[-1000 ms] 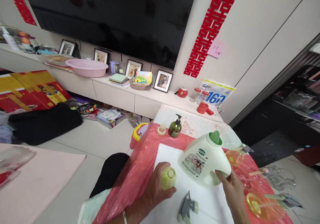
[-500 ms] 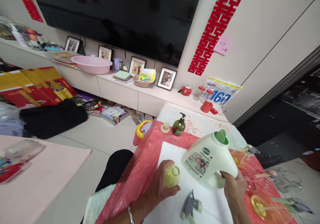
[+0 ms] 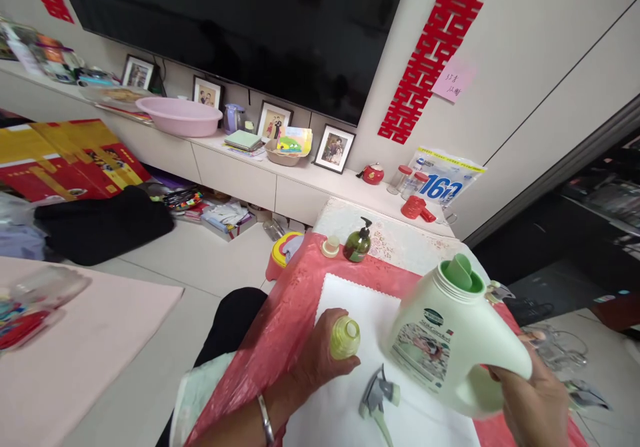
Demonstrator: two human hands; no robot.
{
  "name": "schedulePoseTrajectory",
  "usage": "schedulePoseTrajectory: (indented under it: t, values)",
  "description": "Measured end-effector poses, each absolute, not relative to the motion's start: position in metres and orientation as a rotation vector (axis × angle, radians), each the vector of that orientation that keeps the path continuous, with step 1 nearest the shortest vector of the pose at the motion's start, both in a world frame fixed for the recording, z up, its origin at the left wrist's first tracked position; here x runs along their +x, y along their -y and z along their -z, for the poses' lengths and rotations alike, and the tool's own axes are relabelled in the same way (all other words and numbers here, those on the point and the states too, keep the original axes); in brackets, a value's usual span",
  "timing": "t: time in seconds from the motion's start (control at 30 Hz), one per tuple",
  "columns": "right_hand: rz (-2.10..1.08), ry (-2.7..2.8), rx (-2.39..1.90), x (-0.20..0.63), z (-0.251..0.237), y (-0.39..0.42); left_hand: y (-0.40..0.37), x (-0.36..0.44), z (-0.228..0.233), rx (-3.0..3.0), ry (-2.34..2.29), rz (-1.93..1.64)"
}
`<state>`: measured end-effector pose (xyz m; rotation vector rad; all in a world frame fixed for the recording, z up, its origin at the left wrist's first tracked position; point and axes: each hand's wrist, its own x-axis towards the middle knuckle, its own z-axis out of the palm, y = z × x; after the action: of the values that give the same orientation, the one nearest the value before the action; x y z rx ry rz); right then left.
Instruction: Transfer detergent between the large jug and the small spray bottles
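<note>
My left hand (image 3: 320, 350) is wrapped round a yellow-green translucent bottle (image 3: 345, 339), its uncapped mouth facing up toward me. On the right, my right hand (image 3: 535, 387) grips the handle of a large pale green detergent jug (image 3: 450, 347). The jug has no cap on, and a green spout shows inside its neck. It is tilted a little and stands to the right of the bottle, apart from it. Between my hands a grey trigger spray head (image 3: 380, 397) lies on a white mat (image 3: 345, 294). Nothing is seen flowing from the jug.
A green pump bottle (image 3: 357, 242) and a pale cap (image 3: 331, 246) stand at the back of the red-covered table (image 3: 295, 307). Another spray bottle (image 3: 497, 292) is partly hidden behind the jug. Behind runs a low cabinet (image 3: 235, 167) with frames and a pink basin (image 3: 180, 117).
My right hand has moved the jug to the right and closer to me, so it looks larger. My left hand and the bottle have barely moved. The view has shifted slightly.
</note>
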<state>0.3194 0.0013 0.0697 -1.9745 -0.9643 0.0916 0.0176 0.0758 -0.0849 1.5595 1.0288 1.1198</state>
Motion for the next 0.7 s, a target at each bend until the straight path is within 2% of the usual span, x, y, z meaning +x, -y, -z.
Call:
schedulePoseTrajectory:
  t: [0.2,0.37,0.7]
  values:
    - [-0.163,0.995,-2.189,0.312,-0.111,0.022,-0.074,0.014,0.083,1.587,-0.972,-1.130]
    - [-0.091,1.178,-2.387,0.302,-0.135,0.031,-0.078,0.018,0.086,1.639,-0.978,-1.187]
    - [0.082,1.789,-2.335,0.312,-0.138,0.047,-0.074,0.015,0.076,1.647,-0.924,-1.219]
